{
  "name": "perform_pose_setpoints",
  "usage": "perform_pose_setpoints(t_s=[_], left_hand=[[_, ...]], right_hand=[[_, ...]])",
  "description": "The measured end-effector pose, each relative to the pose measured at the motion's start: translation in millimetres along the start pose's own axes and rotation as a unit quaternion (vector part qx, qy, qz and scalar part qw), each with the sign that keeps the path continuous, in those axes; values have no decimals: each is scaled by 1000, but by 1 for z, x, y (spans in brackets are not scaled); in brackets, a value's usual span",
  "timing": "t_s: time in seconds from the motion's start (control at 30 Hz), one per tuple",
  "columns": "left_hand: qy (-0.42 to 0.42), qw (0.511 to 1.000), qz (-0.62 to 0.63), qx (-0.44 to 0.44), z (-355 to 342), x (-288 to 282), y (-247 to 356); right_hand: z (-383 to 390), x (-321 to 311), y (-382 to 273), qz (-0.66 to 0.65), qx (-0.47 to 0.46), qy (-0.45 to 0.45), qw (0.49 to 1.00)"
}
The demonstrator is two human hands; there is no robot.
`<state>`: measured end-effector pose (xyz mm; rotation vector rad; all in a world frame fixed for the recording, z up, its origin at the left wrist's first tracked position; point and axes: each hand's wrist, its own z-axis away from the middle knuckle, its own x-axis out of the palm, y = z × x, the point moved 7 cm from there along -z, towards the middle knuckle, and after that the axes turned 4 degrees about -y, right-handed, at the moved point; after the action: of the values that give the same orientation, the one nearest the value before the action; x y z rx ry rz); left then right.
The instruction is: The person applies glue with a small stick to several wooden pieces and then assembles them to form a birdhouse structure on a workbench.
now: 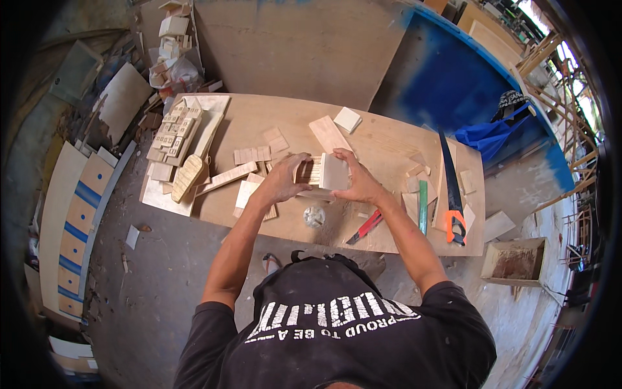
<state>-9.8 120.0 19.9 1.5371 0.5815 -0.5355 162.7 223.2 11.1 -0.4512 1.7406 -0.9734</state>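
Observation:
Between my hands, above the middle of a plywood worktable [363, 230], is a small wooden assembly [334, 174], with slats on its left and a pale smooth block on its right. My left hand [285, 178] grips its left end, thumb and fingers bent round it. My right hand [359, 181] grips the pale right end, fingers over the top and thumb low. Just below sit a small round container with pale contents [314, 216] and a red-handled tool [366, 225]. Loose flat wood pieces [327, 133] lie around the assembly.
At the left stands a stepped wooden model [176, 135] on a board. To the right lie a handsaw [455, 220], a green strip [422, 206] and blue cloth [479, 136]. Wood scraps are piled behind [173, 29]; a wooden box [512, 262] is low at right.

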Motion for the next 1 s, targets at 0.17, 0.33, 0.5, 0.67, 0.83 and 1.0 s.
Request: perform_pose_setpoints(t_s=[0.17,0.33,0.5,0.67,0.83,1.0], left_hand=[[-12,1000,11,-3,0,-1,5],[-4,996,-40,77,3,2,13],[5,987,-128,94,9,15,5],[3,983,-155,101,8,19,1],[-1,975,-187,121,8,19,4],[4,972,-196,131,9,20,5]], right_hand=[[1,-2,1,11,-1,2,1000],[1,-4,-6,50,-20,-10,999],[2,-3,-6,69,-29,-14,997],[2,-3,-6,67,-33,-17,997],[2,-3,-5,65,-34,-22,997],[4,-2,-5,68,-33,-12,997]])
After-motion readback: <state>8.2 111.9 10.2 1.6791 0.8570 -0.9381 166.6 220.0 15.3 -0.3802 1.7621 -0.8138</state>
